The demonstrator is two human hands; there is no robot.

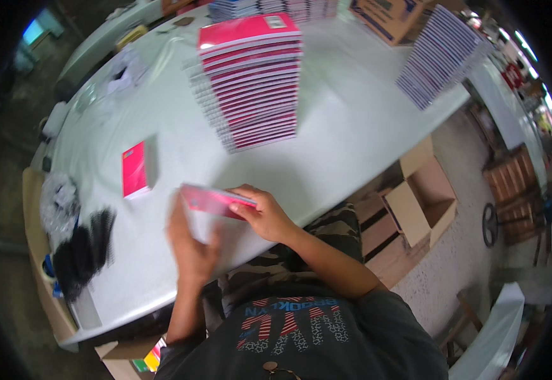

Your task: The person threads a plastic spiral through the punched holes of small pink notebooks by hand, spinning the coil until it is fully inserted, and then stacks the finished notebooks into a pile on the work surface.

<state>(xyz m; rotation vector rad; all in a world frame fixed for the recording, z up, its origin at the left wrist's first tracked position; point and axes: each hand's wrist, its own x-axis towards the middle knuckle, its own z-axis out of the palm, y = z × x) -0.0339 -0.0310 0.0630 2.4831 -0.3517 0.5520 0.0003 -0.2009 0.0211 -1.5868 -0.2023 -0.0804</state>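
Note:
A pink-covered notebook [216,201] is held just above the near edge of the table, in front of my body. My right hand [264,214] grips its right end, thumb on top and fingers behind. My left hand [190,244] is at the notebook's left end, its fingers smeared by motion, so I cannot tell whether they grip it. Left of my hands, a small pink notebook pile [135,170] lies on the table. Beyond them rises a tall stack of pink spiral notebooks [257,88].
The white-covered table [345,120] holds another notebook stack [437,57] at the far right, beside a cardboard box [387,19]. Black spiral bindings [83,256] and a clear plastic bundle [59,201] lie at the left edge. An open carton [425,196] stands right of the table.

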